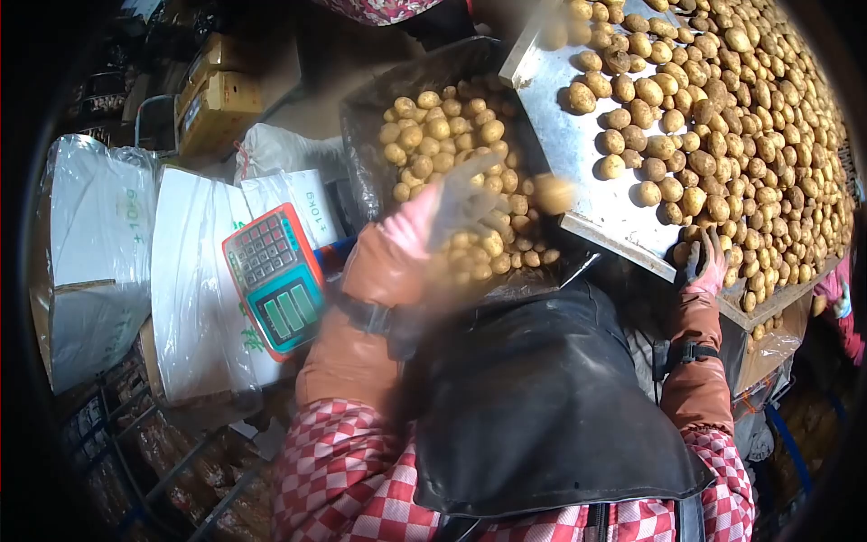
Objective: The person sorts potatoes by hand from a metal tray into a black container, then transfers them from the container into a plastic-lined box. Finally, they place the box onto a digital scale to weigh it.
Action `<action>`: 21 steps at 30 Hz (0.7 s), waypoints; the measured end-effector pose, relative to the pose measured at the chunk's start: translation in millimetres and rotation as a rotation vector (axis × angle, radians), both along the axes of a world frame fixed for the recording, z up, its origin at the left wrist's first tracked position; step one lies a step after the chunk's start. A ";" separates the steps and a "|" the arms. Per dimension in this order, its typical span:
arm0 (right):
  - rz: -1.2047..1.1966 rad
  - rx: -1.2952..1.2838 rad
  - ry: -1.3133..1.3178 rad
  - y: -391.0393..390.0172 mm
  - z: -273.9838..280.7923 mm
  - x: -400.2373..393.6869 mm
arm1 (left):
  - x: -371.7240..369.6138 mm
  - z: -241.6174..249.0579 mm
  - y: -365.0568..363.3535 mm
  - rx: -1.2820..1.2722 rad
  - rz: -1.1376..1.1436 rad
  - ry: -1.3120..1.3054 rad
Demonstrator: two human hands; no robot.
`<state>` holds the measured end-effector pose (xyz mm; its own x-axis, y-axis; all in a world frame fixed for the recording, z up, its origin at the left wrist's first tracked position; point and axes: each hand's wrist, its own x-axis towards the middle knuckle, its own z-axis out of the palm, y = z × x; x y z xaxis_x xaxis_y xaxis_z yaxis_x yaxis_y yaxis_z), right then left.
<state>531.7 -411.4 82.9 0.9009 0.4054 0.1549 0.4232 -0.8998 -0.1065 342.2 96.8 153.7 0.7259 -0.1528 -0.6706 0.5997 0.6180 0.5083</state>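
Observation:
My left hand point(461, 203), in a glove and blurred by motion, hovers over a box lined with dark plastic point(361, 113) that is heaped with potatoes point(438, 135). Its fingers look stretched out, with nothing visible in them. Just right of it a smeared single potato point(553, 194) seems to be in the air, between the box and the metal sorting table point(569, 149). My right hand point(709, 262) rests against the loose potatoes point(722, 163) at the table's near edge, fingers apart and touching some of them.
A red and teal digital scale point(278, 280) stands left of the box beside plastic-covered white cartons point(194, 271). Wooden boxes point(217, 99) are stacked further back. Another person's patterned clothing point(384, 7) shows at the top, and a pink sleeve point(844, 325) at the far right.

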 end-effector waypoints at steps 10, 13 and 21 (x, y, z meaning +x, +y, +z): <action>0.002 -0.002 -0.023 1.6 0.5 0.1 | 24.7 -41.9 -11.2 1.857 -1.142 -0.261; -0.003 -0.010 -0.008 12.9 14.0 -4.4 | 7.3 -73.6 45.8 1.874 -0.673 0.168; 0.001 0.002 -0.019 6.0 5.1 -2.2 | -22.5 -3.1 -27.6 1.090 -0.581 0.433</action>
